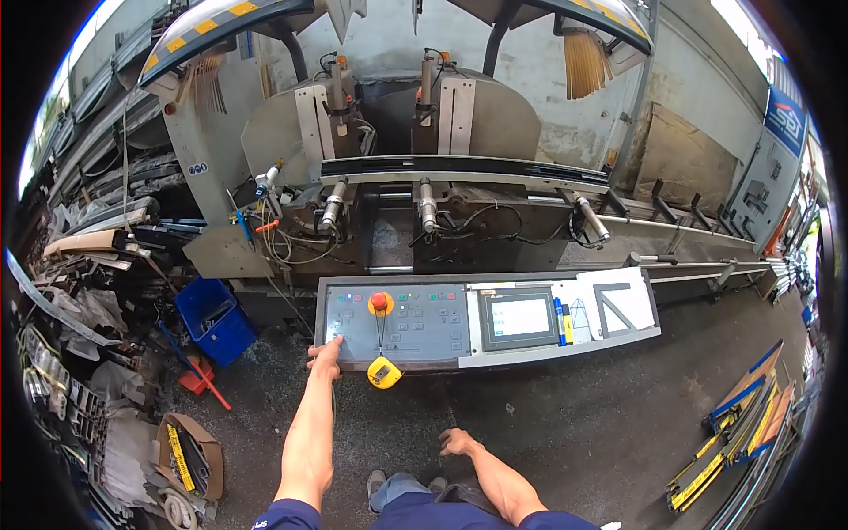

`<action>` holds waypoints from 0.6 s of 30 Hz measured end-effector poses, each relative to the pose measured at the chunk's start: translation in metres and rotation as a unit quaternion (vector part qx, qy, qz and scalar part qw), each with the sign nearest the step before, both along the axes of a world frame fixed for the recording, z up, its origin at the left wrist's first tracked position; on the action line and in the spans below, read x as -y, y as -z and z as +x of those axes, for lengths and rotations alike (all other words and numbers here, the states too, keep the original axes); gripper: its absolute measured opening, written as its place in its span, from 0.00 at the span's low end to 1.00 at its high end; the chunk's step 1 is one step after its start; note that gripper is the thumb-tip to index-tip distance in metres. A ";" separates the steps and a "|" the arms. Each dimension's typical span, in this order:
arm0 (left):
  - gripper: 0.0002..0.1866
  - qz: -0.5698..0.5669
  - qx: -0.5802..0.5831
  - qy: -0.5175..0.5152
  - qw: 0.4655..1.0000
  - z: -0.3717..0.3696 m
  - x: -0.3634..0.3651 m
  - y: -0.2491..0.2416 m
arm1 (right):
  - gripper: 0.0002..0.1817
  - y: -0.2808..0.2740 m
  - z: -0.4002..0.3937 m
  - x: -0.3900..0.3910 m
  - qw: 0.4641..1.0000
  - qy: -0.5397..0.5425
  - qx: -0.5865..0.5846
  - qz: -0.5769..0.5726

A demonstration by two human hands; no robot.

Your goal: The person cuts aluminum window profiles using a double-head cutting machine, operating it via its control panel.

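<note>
My left hand (325, 357) is at the lower left corner of the grey control panel (424, 322). One finger reaches up onto the panel's face, and the others are apart at its edge; nothing is held. My right hand (457, 442) hangs low in front of the panel, empty, with fingers loosely apart. A red emergency stop button (379, 301) sits on a yellow base. From it a yellow tape measure (384, 373) hangs on a cord over the front edge. To the right is a lit touchscreen (519, 317), with a blue marker (559, 320) beside it.
Behind the panel stands a double-head saw machine (495, 119) with a long dark profile (459, 168) lying across it. A blue bin (212, 322), red dustpan (196, 377) and cardboard box (208, 455) are on the left floor. Profiles (729, 433) lie on the right floor.
</note>
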State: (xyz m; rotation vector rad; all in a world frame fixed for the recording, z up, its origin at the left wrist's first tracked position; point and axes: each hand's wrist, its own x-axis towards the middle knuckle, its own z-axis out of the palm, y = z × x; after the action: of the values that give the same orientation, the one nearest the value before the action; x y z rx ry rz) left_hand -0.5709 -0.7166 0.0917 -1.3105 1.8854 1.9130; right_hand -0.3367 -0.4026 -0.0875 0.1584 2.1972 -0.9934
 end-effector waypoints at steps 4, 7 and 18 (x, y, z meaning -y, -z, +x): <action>0.58 -0.012 0.004 -0.013 1.000 0.004 -0.003 -0.008 | 0.35 0.004 0.003 0.001 1.000 -0.012 -0.021 -0.012; 0.57 -0.011 0.008 -0.011 1.000 0.000 -0.001 -0.002 | 0.35 0.006 0.003 0.003 0.997 0.025 0.034 -0.068; 0.61 0.018 0.000 0.005 1.000 -0.002 0.005 0.008 | 0.23 -0.007 0.002 0.005 0.998 0.049 0.023 -0.017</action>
State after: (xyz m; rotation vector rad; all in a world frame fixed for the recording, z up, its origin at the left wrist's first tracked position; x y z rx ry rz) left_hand -0.5730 -0.7215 0.0842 -1.2890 1.8444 1.9335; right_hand -0.3344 -0.4080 -0.0800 0.2715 2.1470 -1.0700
